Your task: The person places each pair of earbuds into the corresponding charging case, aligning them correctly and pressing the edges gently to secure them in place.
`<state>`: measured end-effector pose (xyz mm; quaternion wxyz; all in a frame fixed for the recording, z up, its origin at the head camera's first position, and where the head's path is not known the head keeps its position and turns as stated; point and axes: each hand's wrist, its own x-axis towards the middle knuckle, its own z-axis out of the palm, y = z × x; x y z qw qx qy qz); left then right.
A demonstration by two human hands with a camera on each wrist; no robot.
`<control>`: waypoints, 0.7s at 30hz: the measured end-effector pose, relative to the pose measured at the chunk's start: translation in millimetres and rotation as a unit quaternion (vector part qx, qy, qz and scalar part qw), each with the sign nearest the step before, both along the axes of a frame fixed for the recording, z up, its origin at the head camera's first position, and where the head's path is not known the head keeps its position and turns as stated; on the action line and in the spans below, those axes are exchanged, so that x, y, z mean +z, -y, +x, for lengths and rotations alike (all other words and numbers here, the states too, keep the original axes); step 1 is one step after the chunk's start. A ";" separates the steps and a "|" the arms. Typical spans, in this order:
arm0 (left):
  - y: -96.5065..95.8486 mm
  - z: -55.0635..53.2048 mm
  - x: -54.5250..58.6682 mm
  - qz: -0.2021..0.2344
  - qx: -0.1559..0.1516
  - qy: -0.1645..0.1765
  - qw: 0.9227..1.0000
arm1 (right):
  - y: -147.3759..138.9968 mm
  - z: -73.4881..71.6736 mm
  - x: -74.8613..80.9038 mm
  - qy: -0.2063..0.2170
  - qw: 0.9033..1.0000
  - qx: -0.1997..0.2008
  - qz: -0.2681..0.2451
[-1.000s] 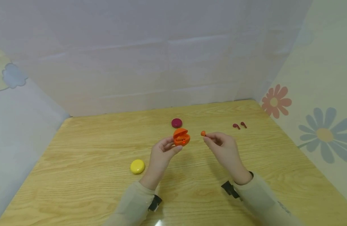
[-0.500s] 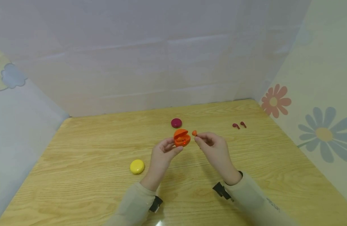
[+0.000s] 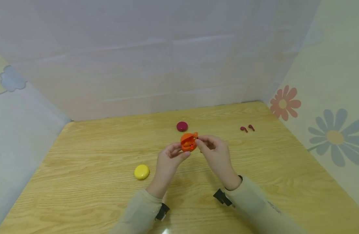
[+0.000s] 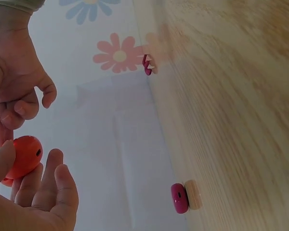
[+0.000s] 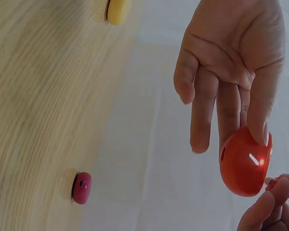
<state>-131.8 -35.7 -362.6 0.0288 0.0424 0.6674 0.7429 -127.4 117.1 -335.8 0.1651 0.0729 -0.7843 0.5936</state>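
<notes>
Above the table, my left hand (image 3: 167,161) grips an orange earbud case (image 3: 186,147) between thumb and fingers, its lid raised. An orange earbud shows inside the case. Pinched by the thumb and finger of my right hand (image 3: 216,152) is another orange earbud (image 3: 195,134), held at the case's right edge, bulb end up. In the right wrist view the rounded underside of the case (image 5: 243,163) faces the camera, and the pinched earbud is mostly hidden by fingers. The left wrist view shows the case (image 4: 26,156) with a small dark port.
Behind the hands lies a round dark-red case (image 3: 182,126), lid down. A yellow case (image 3: 141,172) sits left of my left forearm. Two dark-red earbuds (image 3: 247,128) rest at the back right of the wooden table (image 3: 88,156). Walls close off the back and sides.
My right hand has moved left with the pinched orange earbud, from well apart to right at the case. The left hand and the case have stayed nearly still.
</notes>
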 end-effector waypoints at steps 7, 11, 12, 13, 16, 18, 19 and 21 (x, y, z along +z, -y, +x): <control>-4.2 1.9 1.2 0.018 0.011 0.005 1.000 | 5.4 -1.3 -6.5 0.012 0.999 -0.009 -0.031; -5.8 2.3 3.3 0.026 0.018 0.012 0.999 | 8.9 -1.9 -8.0 0.000 0.999 -0.009 -0.043; -6.3 2.4 3.9 0.027 0.021 0.013 0.999 | 9.7 -2.0 -8.4 -0.002 0.999 -0.009 -0.044; -6.8 2.3 4.2 0.029 0.023 0.012 0.999 | 10.7 -2.0 -8.7 -0.003 0.999 -0.008 -0.046; -8.2 2.2 5.0 0.035 0.029 0.010 0.999 | 12.6 -1.3 -9.1 0.003 0.999 -0.011 -0.054; -8.7 1.5 4.3 0.036 0.031 0.009 0.999 | 12.9 -1.1 -9.2 0.008 0.998 -0.012 -0.059; -8.7 1.6 4.4 0.037 0.032 0.010 0.999 | 13.0 -1.0 -9.0 0.009 0.998 -0.011 -0.062; -8.5 1.7 4.2 0.037 0.035 0.014 0.999 | 12.6 -0.8 -8.8 0.014 0.998 -0.008 -0.062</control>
